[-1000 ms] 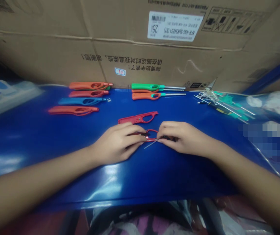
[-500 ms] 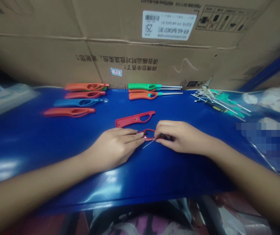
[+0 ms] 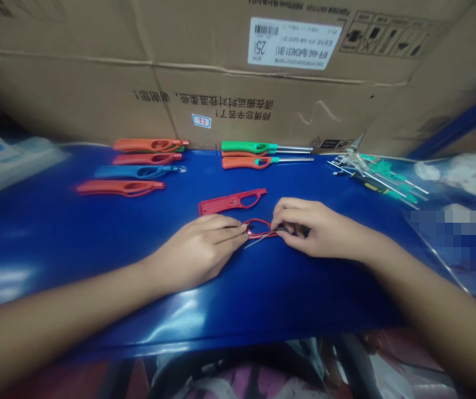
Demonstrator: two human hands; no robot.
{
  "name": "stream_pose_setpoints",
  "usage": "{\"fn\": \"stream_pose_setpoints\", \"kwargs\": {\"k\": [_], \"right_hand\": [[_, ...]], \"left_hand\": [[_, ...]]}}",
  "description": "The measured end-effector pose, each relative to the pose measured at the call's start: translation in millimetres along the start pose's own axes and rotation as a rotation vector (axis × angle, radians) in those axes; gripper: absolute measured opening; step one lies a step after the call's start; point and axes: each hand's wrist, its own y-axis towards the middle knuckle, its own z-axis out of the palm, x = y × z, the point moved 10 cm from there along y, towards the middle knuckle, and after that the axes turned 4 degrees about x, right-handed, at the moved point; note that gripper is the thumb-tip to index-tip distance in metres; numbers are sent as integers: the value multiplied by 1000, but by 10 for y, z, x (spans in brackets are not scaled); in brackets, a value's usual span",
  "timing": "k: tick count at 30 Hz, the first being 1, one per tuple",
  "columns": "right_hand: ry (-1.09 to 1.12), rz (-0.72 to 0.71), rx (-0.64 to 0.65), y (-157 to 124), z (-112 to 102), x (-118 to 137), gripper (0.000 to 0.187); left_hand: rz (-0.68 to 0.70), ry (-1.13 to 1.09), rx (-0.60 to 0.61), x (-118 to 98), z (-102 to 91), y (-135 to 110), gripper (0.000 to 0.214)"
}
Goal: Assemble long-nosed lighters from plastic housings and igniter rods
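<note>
My left hand (image 3: 198, 249) lies on the blue table (image 3: 55, 233), fingers together, pressing on the rear of a red lighter shell half (image 3: 259, 228) whose trigger loop shows between my hands. My right hand (image 3: 315, 227) is closed in a pinch at the shell's front end, on a thin metal tube and a dark part. A second red shell half (image 3: 231, 201) lies loose just behind the hands.
At the back left lie several orange, red and blue lighter shells (image 3: 138, 172). Finished green and orange lighters (image 3: 258, 155) rest at the back middle. A pile of metal tubes with green parts (image 3: 379, 177) is at the right. A cardboard box (image 3: 238, 72) walls the back.
My right hand has slid slightly right along the shell, so more of the red loop shows. My left hand stays pressed on it.
</note>
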Motion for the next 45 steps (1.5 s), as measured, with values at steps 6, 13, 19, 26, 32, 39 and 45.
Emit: {"fn": "stream_pose_setpoints", "kwargs": {"k": [6, 13, 19, 26, 32, 39, 45], "right_hand": [[-35, -9, 7, 4, 34, -12, 14], [-40, -22, -100, -7, -121, 11, 12], [-168, 28, -270, -59, -391, -167, 13], [-485, 595, -424, -353, -836, -1106, 21], [-586, 991, -520, -957, -1284, -1721, 37], [-611, 1314, -628, -1587, -1599, -1983, 42], [-542, 1314, -606, -1674, -1551, -2212, 55]], "left_hand": [[11, 39, 65, -56, 57, -29, 36], [-9, 38, 68, -31, 72, -93, 38], [-28, -5, -35, 75, 11, -80, 34], [-86, -57, -13, 145, -5, -26, 32], [-109, -73, -9, 166, -4, -41, 35], [-109, -152, -86, 227, -24, -81, 37], [-103, -160, -71, 221, -32, -83, 36]]}}
